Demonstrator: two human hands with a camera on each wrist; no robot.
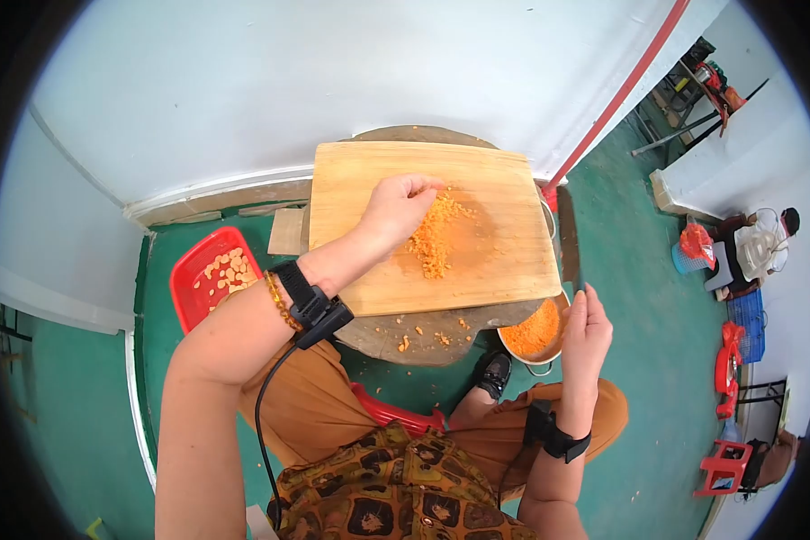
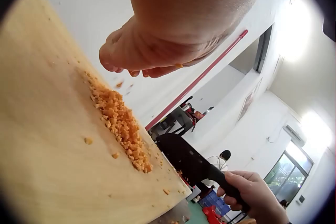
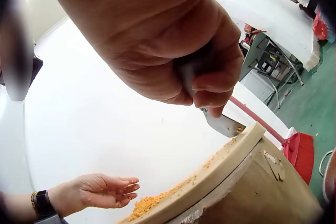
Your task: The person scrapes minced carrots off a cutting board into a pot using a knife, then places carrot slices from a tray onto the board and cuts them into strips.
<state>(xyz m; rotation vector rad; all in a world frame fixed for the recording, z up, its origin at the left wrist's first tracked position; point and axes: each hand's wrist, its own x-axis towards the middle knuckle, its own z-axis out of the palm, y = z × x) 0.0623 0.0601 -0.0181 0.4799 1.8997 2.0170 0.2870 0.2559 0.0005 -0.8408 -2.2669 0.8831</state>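
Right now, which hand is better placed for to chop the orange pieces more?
Probably the right hand: it grips the knife, whose blade is beside the board. The left hand hovers above the orange pieces and holds no tool.

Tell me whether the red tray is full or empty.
Partly filled: pale orange pieces lie in the red tray, with bare base showing.

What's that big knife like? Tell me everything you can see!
The knife has a broad, flat blade, dark in one view and silvery in another, like metal. The right hand curls its fingers around the dark handle. The blade is beside the cutting board, near its right edge; I can't tell whether they touch. Orange crumbs seem stuck to it.
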